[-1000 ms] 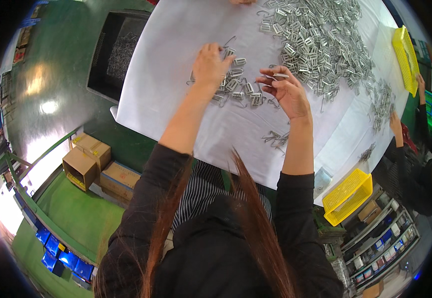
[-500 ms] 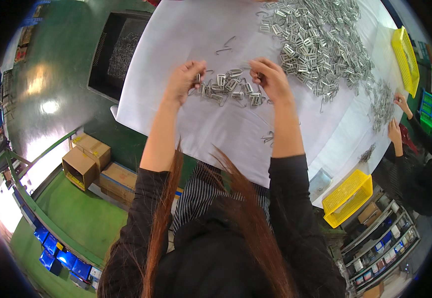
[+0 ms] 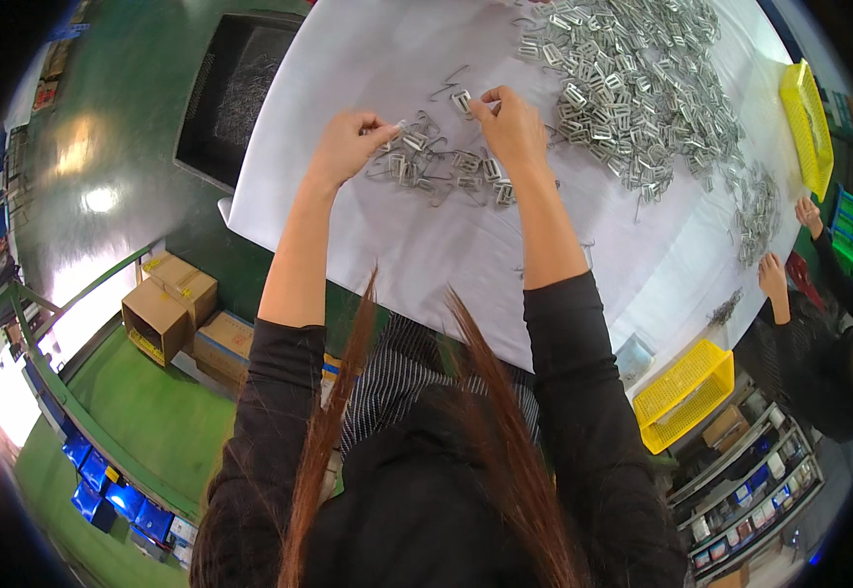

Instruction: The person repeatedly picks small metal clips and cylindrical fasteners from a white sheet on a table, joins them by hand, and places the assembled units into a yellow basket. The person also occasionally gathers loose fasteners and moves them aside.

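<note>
My left hand (image 3: 351, 147) is closed in a pinch at the left end of a small group of metal buckles with wire hooks (image 3: 412, 169). A small metal piece shows at its fingertips, too small to make out fully. Further right, my right hand (image 3: 511, 129) pinches a silver slotted buckle (image 3: 462, 102), held out to the left beyond the group. Loose wire hooks (image 3: 452, 80) lie just past that buckle. All of this is over a white-covered table (image 3: 397, 250).
A large pile of metal buckles (image 3: 632, 98) spreads over the table's far right. Yellow baskets stand at right (image 3: 807, 127) and near right (image 3: 683, 397). A co-worker's hand (image 3: 774, 278) is by a smaller wire pile (image 3: 755, 211). A black crate (image 3: 194, 137) and cardboard boxes (image 3: 157, 318) stand left.
My right hand has moved left and away from me, and a buckle now shows at its fingertips. My left hand has shifted slightly left. The buckles in the small group lie differently.
</note>
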`<move>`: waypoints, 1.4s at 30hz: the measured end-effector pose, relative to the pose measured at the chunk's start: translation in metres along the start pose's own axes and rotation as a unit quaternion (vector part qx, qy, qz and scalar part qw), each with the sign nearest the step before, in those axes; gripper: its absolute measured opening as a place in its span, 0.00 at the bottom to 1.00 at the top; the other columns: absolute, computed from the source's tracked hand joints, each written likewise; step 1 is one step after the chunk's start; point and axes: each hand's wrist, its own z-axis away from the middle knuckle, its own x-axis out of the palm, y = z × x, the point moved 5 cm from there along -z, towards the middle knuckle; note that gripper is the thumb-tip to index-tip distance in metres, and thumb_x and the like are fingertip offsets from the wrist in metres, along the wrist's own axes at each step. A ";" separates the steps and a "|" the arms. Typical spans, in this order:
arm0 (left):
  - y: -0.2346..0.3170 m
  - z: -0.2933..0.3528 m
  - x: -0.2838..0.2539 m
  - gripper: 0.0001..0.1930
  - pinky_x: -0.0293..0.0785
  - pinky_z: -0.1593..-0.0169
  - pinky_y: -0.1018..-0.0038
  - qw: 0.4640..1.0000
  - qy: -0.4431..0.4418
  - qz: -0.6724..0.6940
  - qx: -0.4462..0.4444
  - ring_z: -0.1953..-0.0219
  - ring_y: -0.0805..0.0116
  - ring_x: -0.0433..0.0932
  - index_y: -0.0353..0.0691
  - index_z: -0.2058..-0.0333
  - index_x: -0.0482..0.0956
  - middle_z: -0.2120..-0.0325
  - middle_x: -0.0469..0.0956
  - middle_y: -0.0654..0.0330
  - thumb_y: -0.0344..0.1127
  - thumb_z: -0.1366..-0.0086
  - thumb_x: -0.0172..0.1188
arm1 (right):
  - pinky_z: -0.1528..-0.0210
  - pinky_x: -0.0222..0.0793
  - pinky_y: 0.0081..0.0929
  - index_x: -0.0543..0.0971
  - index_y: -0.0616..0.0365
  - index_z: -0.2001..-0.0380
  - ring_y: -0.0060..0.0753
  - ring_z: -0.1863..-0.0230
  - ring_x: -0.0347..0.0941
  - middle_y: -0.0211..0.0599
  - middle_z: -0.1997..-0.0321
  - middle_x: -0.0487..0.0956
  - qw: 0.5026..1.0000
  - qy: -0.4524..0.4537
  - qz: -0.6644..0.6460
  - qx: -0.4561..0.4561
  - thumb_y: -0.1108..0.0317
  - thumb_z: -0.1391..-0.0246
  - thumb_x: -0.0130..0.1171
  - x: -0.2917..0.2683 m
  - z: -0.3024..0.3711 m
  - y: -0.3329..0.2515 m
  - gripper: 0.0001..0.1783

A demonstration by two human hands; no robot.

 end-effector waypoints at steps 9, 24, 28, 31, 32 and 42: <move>-0.051 0.020 -0.022 0.14 0.45 0.83 0.83 0.987 0.067 0.037 -0.141 0.87 0.85 0.52 0.40 0.78 0.74 0.89 0.57 0.75 0.45 0.43 0.60 | 0.71 0.67 0.30 0.77 0.58 0.73 0.36 0.69 0.75 0.33 0.76 0.77 0.980 -0.140 -0.132 0.044 0.59 0.59 0.63 0.021 -0.023 0.018 0.14; -0.044 0.047 -0.035 0.14 0.48 0.81 0.84 0.924 -0.051 0.342 -0.161 0.86 0.85 0.55 0.40 0.77 0.72 0.88 0.59 0.73 0.44 0.42 0.59 | 0.69 0.64 0.26 0.79 0.60 0.72 0.25 0.71 0.69 0.30 0.77 0.75 0.985 -0.146 0.056 -0.075 0.62 0.60 0.64 0.048 0.016 -0.051 0.14; -0.049 0.053 -0.032 0.11 0.48 0.81 0.86 0.962 -0.017 0.218 -0.164 0.84 0.85 0.56 0.42 0.75 0.71 0.86 0.61 0.73 0.41 0.40 0.57 | 0.69 0.66 0.28 0.81 0.59 0.70 0.30 0.73 0.72 0.36 0.78 0.78 0.963 -0.161 -0.214 0.025 0.60 0.62 0.65 0.014 0.012 -0.014 0.17; -0.047 0.047 -0.019 0.11 0.50 0.81 0.86 0.976 -0.002 0.178 -0.128 0.83 0.83 0.59 0.41 0.74 0.71 0.85 0.64 0.71 0.42 0.40 0.56 | 0.71 0.65 0.26 0.81 0.62 0.69 0.25 0.75 0.70 0.33 0.79 0.78 0.938 -0.164 -0.257 0.164 0.60 0.62 0.65 -0.009 0.019 0.026 0.18; -0.036 0.047 -0.012 0.12 0.52 0.80 0.85 0.951 -0.046 0.285 -0.111 0.82 0.81 0.61 0.40 0.74 0.71 0.84 0.66 0.69 0.43 0.40 0.56 | 0.73 0.63 0.24 0.81 0.62 0.70 0.23 0.77 0.68 0.31 0.80 0.77 0.960 -0.117 -0.205 0.148 0.60 0.62 0.65 -0.020 0.019 0.039 0.17; -0.004 0.028 0.065 0.13 0.63 0.82 0.81 0.929 -0.076 0.340 -0.127 0.76 0.74 0.75 0.38 0.68 0.73 0.78 0.74 0.63 0.43 0.43 0.59 | 0.86 0.42 0.13 0.79 0.61 0.73 0.11 0.87 0.53 0.19 0.88 0.60 0.866 -0.084 -0.431 0.239 0.64 0.56 0.64 -0.051 0.077 0.095 0.11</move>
